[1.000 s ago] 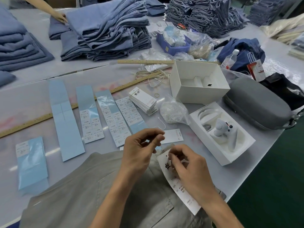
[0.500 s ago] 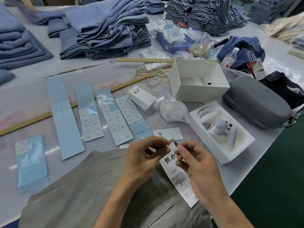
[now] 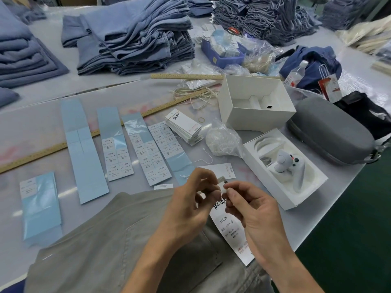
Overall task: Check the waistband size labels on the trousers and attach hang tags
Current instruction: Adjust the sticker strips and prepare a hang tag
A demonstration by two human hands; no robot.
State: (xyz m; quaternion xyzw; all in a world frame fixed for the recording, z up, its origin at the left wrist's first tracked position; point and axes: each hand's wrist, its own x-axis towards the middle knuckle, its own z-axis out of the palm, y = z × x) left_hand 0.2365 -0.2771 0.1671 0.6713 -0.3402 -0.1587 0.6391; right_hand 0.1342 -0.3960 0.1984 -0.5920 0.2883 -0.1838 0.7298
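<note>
Grey trousers (image 3: 101, 246) lie at six o'clock. Above them my left hand (image 3: 190, 204) and right hand (image 3: 251, 210) pinch the top of a white tag (image 3: 229, 227), fingertips nearly touching. I judge the tiny fastener could slip free if either pinch loosens.

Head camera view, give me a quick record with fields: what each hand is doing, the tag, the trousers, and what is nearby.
left hand: pinches a small white piece at the tag's top
right hand: pinches the tag's top end
hang tag: white, reads 1103# M, hangs over the trousers
trousers: grey, flat on table
nearby: tag stack, sticker sheets
</note>
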